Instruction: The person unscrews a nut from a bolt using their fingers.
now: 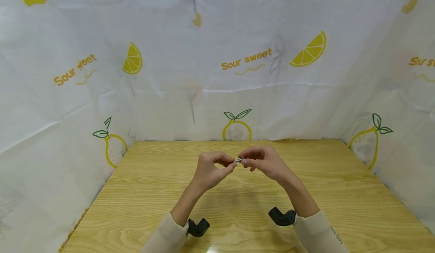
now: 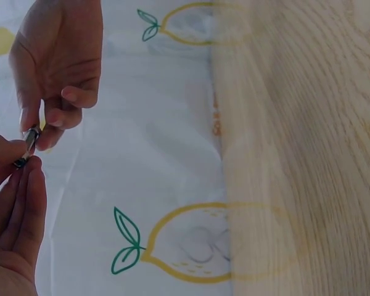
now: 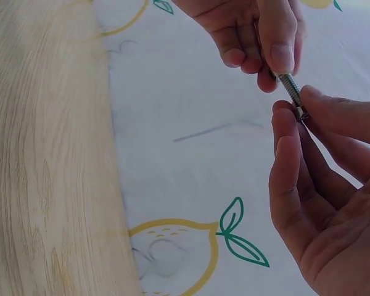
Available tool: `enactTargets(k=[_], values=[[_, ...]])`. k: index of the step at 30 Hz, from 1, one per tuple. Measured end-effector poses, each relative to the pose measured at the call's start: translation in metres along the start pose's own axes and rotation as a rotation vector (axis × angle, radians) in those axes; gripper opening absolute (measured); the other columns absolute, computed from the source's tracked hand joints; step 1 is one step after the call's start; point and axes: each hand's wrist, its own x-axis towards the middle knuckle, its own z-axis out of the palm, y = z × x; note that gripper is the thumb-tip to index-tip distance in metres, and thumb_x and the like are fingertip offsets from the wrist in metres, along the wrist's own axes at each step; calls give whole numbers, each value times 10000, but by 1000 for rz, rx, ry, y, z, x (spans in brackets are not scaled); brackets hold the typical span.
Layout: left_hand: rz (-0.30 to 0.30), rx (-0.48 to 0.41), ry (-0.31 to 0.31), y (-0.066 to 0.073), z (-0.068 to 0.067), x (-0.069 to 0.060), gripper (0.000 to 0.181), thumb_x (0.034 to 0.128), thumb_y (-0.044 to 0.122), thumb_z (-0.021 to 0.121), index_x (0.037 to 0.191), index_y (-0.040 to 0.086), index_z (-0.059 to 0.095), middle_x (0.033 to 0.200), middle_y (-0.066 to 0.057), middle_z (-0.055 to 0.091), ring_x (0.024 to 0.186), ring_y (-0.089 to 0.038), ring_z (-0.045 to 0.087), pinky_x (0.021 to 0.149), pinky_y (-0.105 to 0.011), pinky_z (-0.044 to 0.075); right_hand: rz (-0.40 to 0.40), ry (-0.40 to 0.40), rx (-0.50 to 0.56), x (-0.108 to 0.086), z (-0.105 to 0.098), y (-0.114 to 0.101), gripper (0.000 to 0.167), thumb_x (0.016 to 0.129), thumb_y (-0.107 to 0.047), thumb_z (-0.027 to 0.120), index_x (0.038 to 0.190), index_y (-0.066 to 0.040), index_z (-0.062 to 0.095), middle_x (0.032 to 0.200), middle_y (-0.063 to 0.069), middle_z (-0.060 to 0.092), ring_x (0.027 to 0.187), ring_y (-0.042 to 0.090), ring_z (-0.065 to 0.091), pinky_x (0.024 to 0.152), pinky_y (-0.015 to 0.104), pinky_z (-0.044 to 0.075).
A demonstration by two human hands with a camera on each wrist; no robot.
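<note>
A small silver threaded bolt spans the gap between both hands, held up above the wooden table. My left hand pinches one end between thumb and fingers, which hide that end. The thumb and fingertips of my right hand hold the other end. There, in the right wrist view, a wider metal piece shows; whether it is the bolt's head or a nut I cannot tell. In the left wrist view the bolt looks short and shiny, partly covered by fingertips.
Below the hands lies a wood-grain table. White cloth printed with lemons and lettering hangs behind it and along both sides. Black wrist devices sit by both light sleeves.
</note>
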Motion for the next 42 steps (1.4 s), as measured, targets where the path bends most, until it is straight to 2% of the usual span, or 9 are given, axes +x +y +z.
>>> enactTargets(k=[9, 15, 25, 35, 42], values=[[-26, -43, 12, -2, 0, -2, 52, 901, 63, 788, 899, 12, 799, 827, -112, 793, 725, -108, 756, 689, -265, 652, 14, 23, 26, 0, 3, -2, 227, 970, -72, 711, 1164, 45, 728, 1110, 252, 724, 862, 115, 734, 773, 291, 627], [-12, -34, 17, -2, 0, -2, 18, 894, 35, 783, 891, 27, 799, 825, -107, 793, 722, -119, 757, 684, -257, 649, 11, 34, 44, 0, 4, -3, 247, 951, -66, 732, 1167, 54, 725, 1121, 249, 731, 924, 106, 742, 858, 264, 620], [-2, -25, 10, -2, 1, -1, 27, 898, 42, 781, 895, 20, 796, 834, -105, 793, 719, -104, 752, 694, -256, 649, 7, 62, 86, -1, 3, -3, 220, 981, -84, 699, 1147, 54, 739, 1127, 283, 717, 916, 82, 739, 871, 275, 624], [0, -29, 29, -1, 3, -2, 78, 868, -27, 783, 890, 45, 799, 829, -105, 793, 711, -115, 755, 688, -246, 646, 56, -40, 111, -2, -1, -4, 300, 999, -79, 672, 1237, 104, 671, 1099, 302, 713, 894, 155, 765, 839, 373, 659], [-7, -21, 26, 0, 3, -1, 109, 853, -44, 788, 885, 60, 801, 827, -101, 793, 712, -112, 755, 688, -249, 648, 50, -21, 126, -2, -1, -4, 274, 1012, -109, 665, 1211, 78, 687, 1074, 243, 729, 861, 136, 756, 831, 387, 657]])
